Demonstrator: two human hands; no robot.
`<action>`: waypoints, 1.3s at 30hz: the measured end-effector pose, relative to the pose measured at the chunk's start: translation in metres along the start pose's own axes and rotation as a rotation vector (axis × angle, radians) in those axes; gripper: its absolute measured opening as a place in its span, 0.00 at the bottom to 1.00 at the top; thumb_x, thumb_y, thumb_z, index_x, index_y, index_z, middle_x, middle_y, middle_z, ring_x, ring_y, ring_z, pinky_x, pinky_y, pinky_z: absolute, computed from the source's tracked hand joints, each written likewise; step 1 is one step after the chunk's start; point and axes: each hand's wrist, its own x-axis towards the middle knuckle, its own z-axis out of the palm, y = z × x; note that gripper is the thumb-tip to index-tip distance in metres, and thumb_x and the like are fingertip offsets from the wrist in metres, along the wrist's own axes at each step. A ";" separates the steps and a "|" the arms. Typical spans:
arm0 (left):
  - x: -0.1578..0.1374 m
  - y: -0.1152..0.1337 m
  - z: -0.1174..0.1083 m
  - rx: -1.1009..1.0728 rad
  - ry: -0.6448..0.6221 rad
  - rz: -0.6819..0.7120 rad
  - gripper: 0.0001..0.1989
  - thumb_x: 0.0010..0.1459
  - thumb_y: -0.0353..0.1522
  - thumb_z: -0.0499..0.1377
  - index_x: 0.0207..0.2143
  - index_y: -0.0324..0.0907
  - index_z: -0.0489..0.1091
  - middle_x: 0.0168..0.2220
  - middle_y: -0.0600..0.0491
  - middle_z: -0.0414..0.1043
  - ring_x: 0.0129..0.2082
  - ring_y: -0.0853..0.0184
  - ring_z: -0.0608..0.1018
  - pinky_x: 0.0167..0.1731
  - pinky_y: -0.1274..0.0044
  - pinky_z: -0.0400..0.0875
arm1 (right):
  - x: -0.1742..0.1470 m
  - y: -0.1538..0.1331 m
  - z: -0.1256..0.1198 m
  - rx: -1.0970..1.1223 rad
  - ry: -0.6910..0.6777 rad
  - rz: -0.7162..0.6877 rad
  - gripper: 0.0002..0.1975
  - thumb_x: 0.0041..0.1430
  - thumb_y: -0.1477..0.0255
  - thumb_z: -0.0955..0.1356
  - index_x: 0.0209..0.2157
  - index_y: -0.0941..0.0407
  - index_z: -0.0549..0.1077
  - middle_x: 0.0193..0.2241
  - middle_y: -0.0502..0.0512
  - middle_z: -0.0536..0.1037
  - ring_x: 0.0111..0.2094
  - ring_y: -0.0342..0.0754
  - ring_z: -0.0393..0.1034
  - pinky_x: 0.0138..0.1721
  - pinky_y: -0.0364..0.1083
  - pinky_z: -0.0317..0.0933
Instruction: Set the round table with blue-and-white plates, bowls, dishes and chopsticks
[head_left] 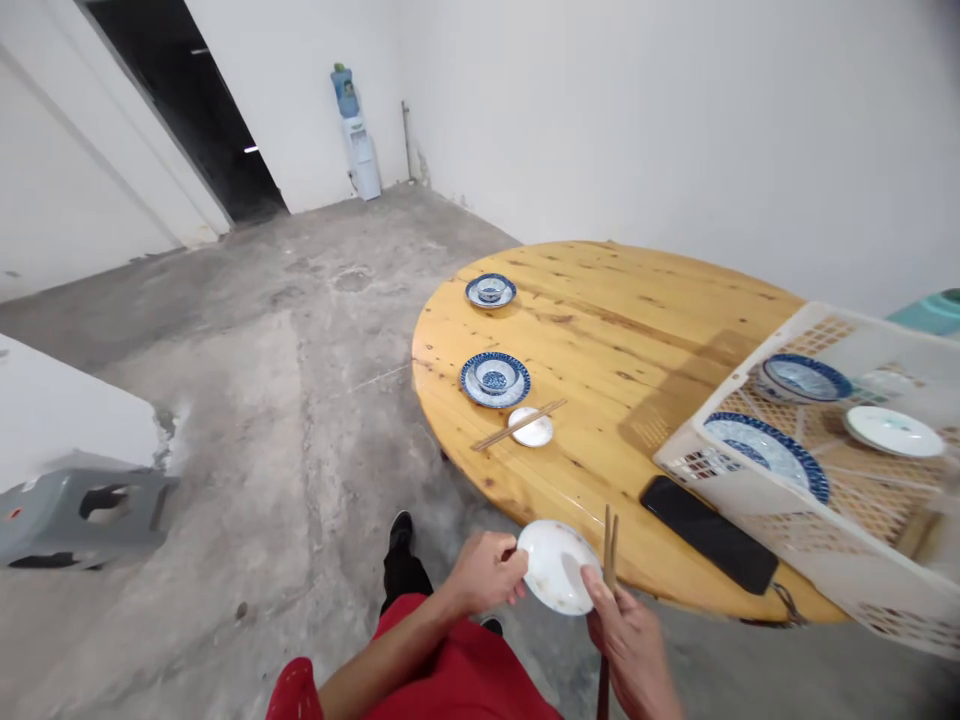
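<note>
Between my two hands, just over the near table edge, is a small white saucer with a faint pattern. My left hand pinches its left rim. My right hand grips its right side, thumb on top, and also holds a pair of wooden chopsticks pointing upward. Ahead on the wooden table, another pair of chopsticks lies across a small white saucer. Beside it, a blue-and-white bowl sits on a blue-rimmed plate. Farther back stands a similar bowl on a plate.
A white plastic basket at the right holds a bowl, a blue-rimmed plate and white saucers. A black phone lies against it on the round table. A grey stool and water dispenser stand on the floor.
</note>
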 end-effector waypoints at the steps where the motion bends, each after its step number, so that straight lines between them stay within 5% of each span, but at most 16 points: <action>1: 0.002 -0.003 -0.015 0.000 0.011 -0.003 0.15 0.60 0.40 0.50 0.22 0.43 0.60 0.21 0.56 0.71 0.19 0.70 0.72 0.24 0.79 0.64 | 0.003 -0.007 0.013 0.012 -0.018 -0.004 0.35 0.39 0.35 0.72 0.19 0.53 0.61 0.14 0.44 0.53 0.19 0.40 0.46 0.19 0.44 0.41; 8: 0.011 -0.042 -0.174 0.026 0.183 -0.027 0.16 0.60 0.41 0.49 0.23 0.44 0.60 0.20 0.55 0.70 0.18 0.70 0.71 0.22 0.79 0.61 | 0.032 -0.060 0.157 0.371 0.028 -0.094 0.24 0.48 0.49 0.73 0.33 0.56 0.76 0.31 0.54 0.76 0.18 0.37 0.47 0.17 0.42 0.43; 13: 0.022 -0.061 -0.288 0.009 0.316 -0.025 0.19 0.60 0.46 0.50 0.23 0.44 0.60 0.19 0.55 0.70 0.18 0.70 0.70 0.23 0.78 0.61 | 0.043 -0.072 0.263 0.488 -0.007 0.010 0.24 0.39 0.52 0.78 0.29 0.57 0.76 0.28 0.54 0.76 0.20 0.39 0.55 0.19 0.42 0.53; 17: 0.050 -0.060 -0.347 -0.007 0.321 -0.018 0.21 0.59 0.48 0.53 0.22 0.44 0.60 0.19 0.55 0.70 0.18 0.70 0.71 0.22 0.78 0.60 | 0.038 -0.075 0.316 0.451 -0.063 0.070 0.28 0.37 0.47 0.78 0.28 0.57 0.74 0.23 0.51 0.73 0.18 0.40 0.58 0.19 0.42 0.57; 24: 0.141 -0.038 -0.395 0.000 0.251 0.071 0.18 0.59 0.45 0.53 0.23 0.43 0.62 0.20 0.54 0.71 0.18 0.70 0.71 0.21 0.79 0.61 | 0.052 -0.095 0.361 0.412 -0.079 0.116 0.33 0.38 0.42 0.76 0.31 0.57 0.73 0.18 0.48 0.71 0.16 0.41 0.59 0.19 0.43 0.59; 32: 0.257 0.009 -0.436 0.109 0.121 0.130 0.17 0.60 0.42 0.53 0.24 0.42 0.64 0.21 0.53 0.72 0.18 0.71 0.72 0.21 0.80 0.62 | 0.136 -0.138 0.397 0.581 0.056 0.155 0.32 0.39 0.45 0.76 0.36 0.58 0.74 0.17 0.43 0.65 0.14 0.33 0.42 0.16 0.38 0.37; 39: 0.354 0.037 -0.443 0.225 -0.033 0.116 0.16 0.63 0.39 0.52 0.24 0.41 0.66 0.22 0.52 0.74 0.20 0.71 0.74 0.23 0.80 0.63 | 0.198 -0.165 0.419 0.682 0.162 0.192 0.34 0.39 0.42 0.75 0.32 0.59 0.73 0.18 0.44 0.66 0.14 0.33 0.44 0.16 0.38 0.38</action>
